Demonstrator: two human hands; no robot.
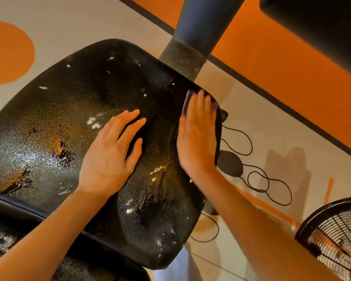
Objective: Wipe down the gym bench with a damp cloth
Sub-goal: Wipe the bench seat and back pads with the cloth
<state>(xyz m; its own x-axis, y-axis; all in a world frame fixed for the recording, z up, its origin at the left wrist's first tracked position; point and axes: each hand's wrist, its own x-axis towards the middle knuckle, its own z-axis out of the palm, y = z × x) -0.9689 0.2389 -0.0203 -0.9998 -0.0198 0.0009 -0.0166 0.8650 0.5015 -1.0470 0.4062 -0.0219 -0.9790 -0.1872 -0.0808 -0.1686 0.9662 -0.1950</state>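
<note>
The black padded bench seat [73, 122] fills the middle of the view, its textured surface wet and dotted with white specks. My left hand [111, 153] lies flat on the seat's centre, fingers straight and spread. My right hand [198, 134] presses flat on a dark purple cloth [186, 102] at the seat's right edge. Only the cloth's far end and right side show around the fingers. A second black pad [12, 224] adjoins the seat at the lower left.
A grey metal post [190, 37] rises behind the seat. Black cables [270, 185] and a dark oval device [230, 163] lie on the orange-and-cream floor at right. A black fan grille [332, 236] stands at the lower right. Another dark pad [316, 23] sits top right.
</note>
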